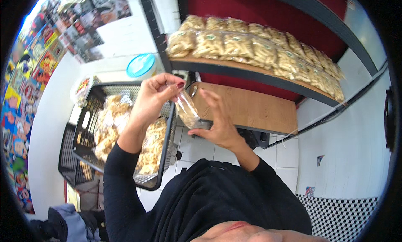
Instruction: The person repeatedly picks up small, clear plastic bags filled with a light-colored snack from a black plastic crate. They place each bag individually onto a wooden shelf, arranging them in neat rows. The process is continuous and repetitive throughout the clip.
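My left hand (154, 93) pinches the upper end of a clear plastic bag (187, 111) with pale snack pieces inside. The bag hangs tilted, seen nearly edge-on. My right hand (218, 122) is just to its right, fingers spread and thumb close to the bag's lower end; whether the thumb touches it I cannot tell. Below my left forearm stands a black plastic basket (171, 129). Inside it are bagged curled snacks (154, 147) and a larger heap of snack bags (110, 125), partly hidden by the forearm.
A wall shelf (226, 66) ahead carries two rows of filled snack bags (235, 47). Under it is a wooden tabletop (251, 105). A tub with a blue lid (141, 65) stands behind the basket. Another black basket (67, 157) sits at the left. A dark cable (326, 116) runs along the right wall.
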Motion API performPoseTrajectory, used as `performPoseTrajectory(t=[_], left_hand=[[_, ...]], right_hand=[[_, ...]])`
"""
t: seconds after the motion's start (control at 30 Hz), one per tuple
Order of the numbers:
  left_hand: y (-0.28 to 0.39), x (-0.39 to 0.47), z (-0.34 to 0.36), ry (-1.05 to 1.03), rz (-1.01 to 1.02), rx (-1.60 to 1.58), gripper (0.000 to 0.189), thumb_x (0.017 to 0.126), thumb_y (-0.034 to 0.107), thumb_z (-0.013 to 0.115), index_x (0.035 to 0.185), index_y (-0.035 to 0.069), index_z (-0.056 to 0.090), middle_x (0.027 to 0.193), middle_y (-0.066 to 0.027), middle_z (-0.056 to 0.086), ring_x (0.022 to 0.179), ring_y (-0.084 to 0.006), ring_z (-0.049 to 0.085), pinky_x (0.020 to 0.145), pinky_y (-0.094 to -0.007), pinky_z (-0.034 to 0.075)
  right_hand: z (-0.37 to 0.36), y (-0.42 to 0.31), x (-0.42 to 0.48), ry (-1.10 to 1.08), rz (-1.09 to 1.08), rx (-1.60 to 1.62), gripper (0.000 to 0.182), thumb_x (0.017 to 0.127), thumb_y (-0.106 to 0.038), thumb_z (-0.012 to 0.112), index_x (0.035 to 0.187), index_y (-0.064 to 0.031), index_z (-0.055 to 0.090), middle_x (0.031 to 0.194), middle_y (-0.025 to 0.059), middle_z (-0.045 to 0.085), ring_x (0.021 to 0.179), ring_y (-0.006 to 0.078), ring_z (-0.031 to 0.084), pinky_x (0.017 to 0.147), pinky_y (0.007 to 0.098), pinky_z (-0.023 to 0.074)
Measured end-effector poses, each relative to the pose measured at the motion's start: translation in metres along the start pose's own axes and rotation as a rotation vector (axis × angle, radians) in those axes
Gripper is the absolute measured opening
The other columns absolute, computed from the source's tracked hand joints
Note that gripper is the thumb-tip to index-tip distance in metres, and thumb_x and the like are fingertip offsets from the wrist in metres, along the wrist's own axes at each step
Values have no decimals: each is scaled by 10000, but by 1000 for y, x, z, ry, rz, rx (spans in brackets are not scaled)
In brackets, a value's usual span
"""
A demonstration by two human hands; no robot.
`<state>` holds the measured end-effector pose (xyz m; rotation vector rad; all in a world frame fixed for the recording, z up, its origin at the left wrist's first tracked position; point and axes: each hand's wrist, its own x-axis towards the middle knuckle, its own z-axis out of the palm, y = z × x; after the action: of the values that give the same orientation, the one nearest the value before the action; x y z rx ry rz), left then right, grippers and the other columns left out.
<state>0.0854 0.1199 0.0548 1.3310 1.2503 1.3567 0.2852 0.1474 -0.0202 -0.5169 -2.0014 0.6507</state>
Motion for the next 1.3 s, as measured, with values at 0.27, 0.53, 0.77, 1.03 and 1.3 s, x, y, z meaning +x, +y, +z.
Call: performPoseTrajectory(t=[0.27, 0.53, 0.77, 1.03, 1.3], left_hand=[[8, 39, 87, -119, 184, -144, 376, 974, 148, 503, 1303, -28, 462, 1067, -113, 619, 832, -149, 662, 698, -229, 514], [9, 95, 180, -110, 757, 626, 343, 825, 44, 650, 1162, 16, 590, 1183, -172, 576, 1095, -327, 556, 918, -359, 456], [-9, 140, 255, -140, 909, 954, 363, 827, 192, 669, 1167, 77, 613, 1287, -103, 538, 1292, -303, 405, 1074, -571, 235], [-17, 153, 272, -54, 804, 1065, 358, 820, 184, 665, 1165, 101, 621, 1150, -75, 603, 1126, -258, 531, 1075, -577, 212], [-16, 146, 269, 19, 828, 999, 347, 822, 176, 663, 1156, 93, 615, 1165, -69, 592, 1133, -242, 520, 1089, -565, 187]], right_hand=[[-66, 40, -16, 291, 155, 182, 502, 901, -109, 616, 1318, 37, 377, 1256, 180, 489, 1184, 269, 494, 1008, 368, 383], [-258, 55, 6, 806, 291, -163, 516, 940, -187, 568, 1354, -49, 294, 1242, 187, 469, 1091, 229, 529, 919, 352, 449], [-341, 124, 10, 564, 543, -173, 416, 894, -158, 614, 1243, -22, 434, 1059, 142, 542, 938, 207, 542, 833, 316, 444], [-340, 150, 16, 449, 637, -379, 368, 858, -223, 636, 1125, 17, 553, 1018, 167, 588, 913, 272, 583, 821, 345, 452], [-329, 147, 18, 374, 464, -710, 258, 899, -191, 563, 1079, -12, 609, 1107, 154, 572, 1063, 308, 544, 927, 403, 407]])
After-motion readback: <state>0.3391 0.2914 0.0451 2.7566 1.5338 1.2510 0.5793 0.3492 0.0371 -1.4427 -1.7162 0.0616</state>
